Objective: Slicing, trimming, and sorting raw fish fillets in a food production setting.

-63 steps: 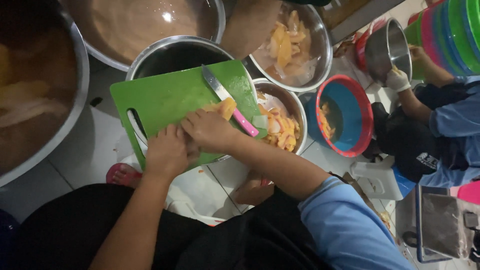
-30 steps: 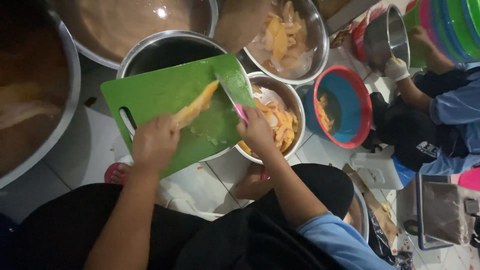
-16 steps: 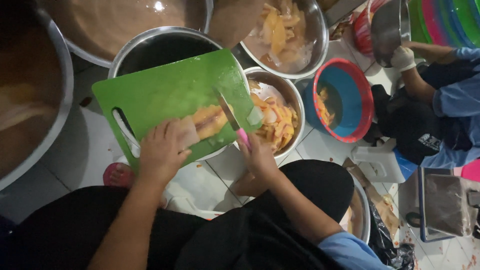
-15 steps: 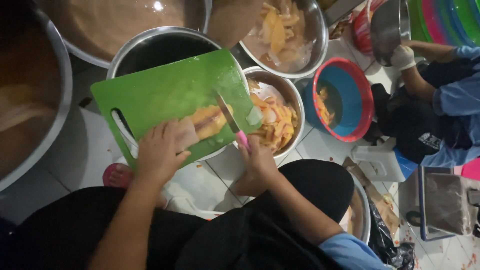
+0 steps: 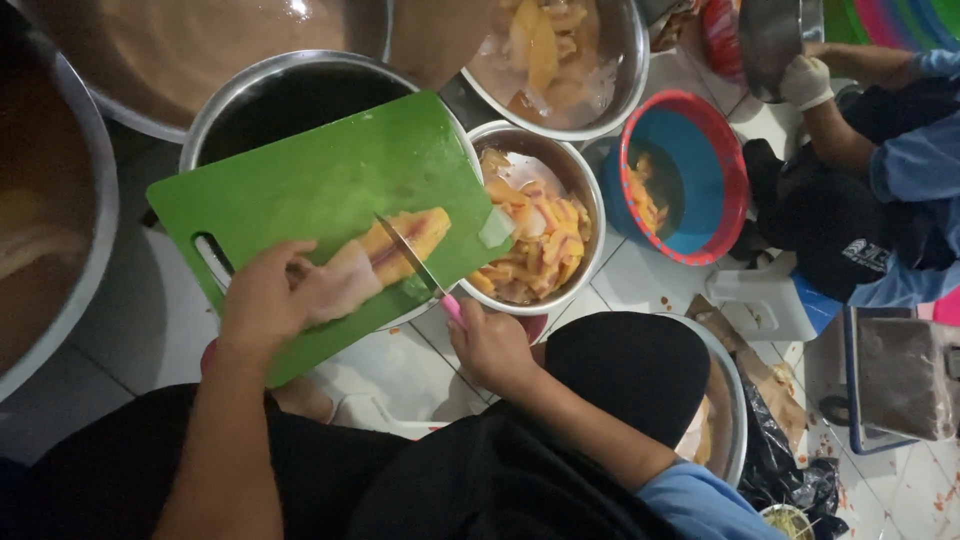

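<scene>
A green cutting board (image 5: 330, 170) rests tilted over a steel pot (image 5: 270, 95). On it lies a long pale and yellow strip of food (image 5: 385, 255). My left hand (image 5: 265, 305) presses down on the strip's pale end. My right hand (image 5: 490, 345) grips a pink-handled knife (image 5: 420, 270), whose blade lies across the strip near its middle. Just right of the board a steel bowl (image 5: 590, 210) holds several cut yellow pieces.
Large steel basins (image 5: 50, 240) stand at the left and top. Another steel bowl of pieces (image 5: 555, 55) and a blue bowl with a red rim (image 5: 690, 170) sit beyond. A gloved person (image 5: 850, 150) sits at the right. White tiled floor shows below.
The strip was turned and laid flat on the board. My left hand came down on its pale end and the knife blade moved onto the strip.
</scene>
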